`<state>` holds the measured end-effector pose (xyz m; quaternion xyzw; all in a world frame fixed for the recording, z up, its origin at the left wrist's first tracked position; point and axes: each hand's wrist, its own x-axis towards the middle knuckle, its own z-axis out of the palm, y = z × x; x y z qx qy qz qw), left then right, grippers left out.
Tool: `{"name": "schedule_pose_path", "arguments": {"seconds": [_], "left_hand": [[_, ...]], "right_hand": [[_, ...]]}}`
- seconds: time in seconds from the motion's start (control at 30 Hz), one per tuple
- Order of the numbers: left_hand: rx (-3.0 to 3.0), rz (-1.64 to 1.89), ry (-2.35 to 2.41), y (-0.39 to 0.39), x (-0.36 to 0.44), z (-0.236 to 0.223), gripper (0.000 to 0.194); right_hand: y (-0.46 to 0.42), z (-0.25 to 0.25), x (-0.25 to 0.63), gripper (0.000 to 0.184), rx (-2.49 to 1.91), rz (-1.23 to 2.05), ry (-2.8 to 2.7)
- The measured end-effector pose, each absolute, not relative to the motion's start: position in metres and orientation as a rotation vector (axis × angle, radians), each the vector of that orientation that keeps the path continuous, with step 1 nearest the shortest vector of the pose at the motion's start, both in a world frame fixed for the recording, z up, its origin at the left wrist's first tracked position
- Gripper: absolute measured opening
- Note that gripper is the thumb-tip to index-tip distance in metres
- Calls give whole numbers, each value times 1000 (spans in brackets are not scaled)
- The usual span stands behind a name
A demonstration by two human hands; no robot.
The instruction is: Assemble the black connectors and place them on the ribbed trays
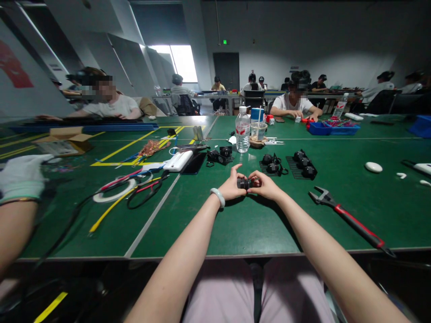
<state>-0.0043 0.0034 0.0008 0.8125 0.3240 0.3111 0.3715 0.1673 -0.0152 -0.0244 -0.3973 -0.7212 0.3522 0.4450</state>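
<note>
My left hand point(233, 186), a pale bangle at its wrist, is closed on one end of a black ribbed cylindrical fitting point(244, 184). On the other end, the fingers of my right hand point(266, 185) are closed. The fitting lies sideways between both hands, just above the green table point(208, 224), and the fingers partly cover it. Beyond my right hand sits a group of black round parts point(272, 164). Three similar black parts point(305, 164) rest on a dark grid to its right. Another black cluster point(220, 154) lies beyond my left hand.
An adjustable wrench point(350, 220) with red-black handle lies at right. A water bottle point(243, 130) and a cup point(258, 130) stand ahead. Cables point(116, 211) and a white power strip point(178, 160) occupy the left. A co-worker's gloved hand point(23, 177) is at far left.
</note>
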Motion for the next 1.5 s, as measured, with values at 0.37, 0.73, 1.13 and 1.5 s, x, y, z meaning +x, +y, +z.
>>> {"name": "schedule_pose_path", "arguments": {"seconds": [0.37,0.73,1.13,1.5], "left_hand": [[2105,805,831,4,-4,-1,85],[2098,808,835,3,-4,0,84],[2102,801,816,4,-4,0,84],[2071,814,839,2,-4,1,86]], "right_hand": [[-14,-26,169,36,-1045,777,-1823],[-14,-23,169,31,-1126,682,-1876],[-11,-28,169,34,-1119,834,-1800],[-15,-23,170,48,-954,1024,-1767]]}}
